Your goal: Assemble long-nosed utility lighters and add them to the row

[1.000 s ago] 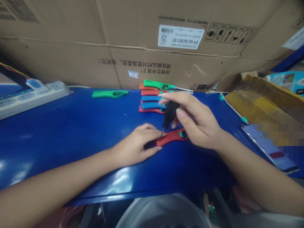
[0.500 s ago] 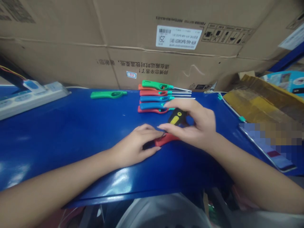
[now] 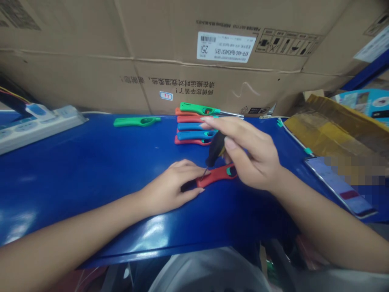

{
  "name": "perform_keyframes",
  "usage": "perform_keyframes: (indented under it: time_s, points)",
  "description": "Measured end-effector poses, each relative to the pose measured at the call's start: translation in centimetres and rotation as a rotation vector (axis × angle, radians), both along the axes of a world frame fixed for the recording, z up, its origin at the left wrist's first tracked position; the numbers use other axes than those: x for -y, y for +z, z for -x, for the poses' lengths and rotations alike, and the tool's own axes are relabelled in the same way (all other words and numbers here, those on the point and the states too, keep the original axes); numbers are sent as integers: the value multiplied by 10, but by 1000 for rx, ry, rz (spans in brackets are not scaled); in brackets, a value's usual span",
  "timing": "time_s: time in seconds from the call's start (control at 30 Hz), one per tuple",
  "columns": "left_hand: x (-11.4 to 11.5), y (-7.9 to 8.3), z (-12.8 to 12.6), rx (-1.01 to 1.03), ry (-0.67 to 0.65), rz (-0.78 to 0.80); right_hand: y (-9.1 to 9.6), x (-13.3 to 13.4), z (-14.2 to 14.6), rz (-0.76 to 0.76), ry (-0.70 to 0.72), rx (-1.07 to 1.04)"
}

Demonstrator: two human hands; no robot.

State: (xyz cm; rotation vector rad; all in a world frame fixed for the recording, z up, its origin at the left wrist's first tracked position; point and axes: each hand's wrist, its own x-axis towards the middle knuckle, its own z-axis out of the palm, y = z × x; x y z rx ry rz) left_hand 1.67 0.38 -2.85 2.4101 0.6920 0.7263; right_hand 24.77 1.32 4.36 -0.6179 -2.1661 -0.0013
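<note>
One red lighter [image 3: 218, 174] lies on the blue table [image 3: 91, 162], pinched by our left hand [image 3: 174, 180]; our right hand [image 3: 257, 158] loosely grips the screwdriver [image 3: 214, 151]. We should keep it upright, pressing evenly.

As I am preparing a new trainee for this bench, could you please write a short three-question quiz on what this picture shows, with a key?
1. Multiple choice: What does the right hand hold?
A) a phone
B) a screwdriver
C) a plug

2. True or false: The left hand is holding the power strip.

3. Fill in the blank: The lighter lying apart, to the left of the stack of lighters, is ______ in colour.

Key
1. B; its thin shaft reaches down to the red lighter.
2. False; its thumb and index finger are at the left end of the red lighter.
3. Green.
</note>
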Motion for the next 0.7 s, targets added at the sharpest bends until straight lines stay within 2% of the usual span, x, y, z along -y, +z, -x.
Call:
perform_keyframes:
  time_s: [0.07,0.1,0.2,0.27,0.4,0.43,0.47,0.6,0.63,0.7]
  points:
    - [0,-1,0,-1,5,-11,3,3,0,128,65,-8]
    - [0,-1,0,-5,5,-14,4,4,0,123,67,-8]
    - [0,0,1,-20,3,-1,5,7,-2,-102,-11,45]
    - [0,1,1,-27,2,9,4,9,-2,-171,-32,74]
    - [0,2,0,-35,1,0,3,8,0,101,97,27]
    - [0,2,0,-34,5,-3,4,7,1,130,112,11]
    - [0,2,0,-30,9,-5,4,6,1,105,104,-11]
    - [0,0,0,-3,17,-15,3,3,-1,-155,-13,-19]
    - [1,0,0,1,21,-16,3,3,-2,-146,-12,-9]
    - [1,0,0,7,24,-17,2,3,-1,-15,39,1]
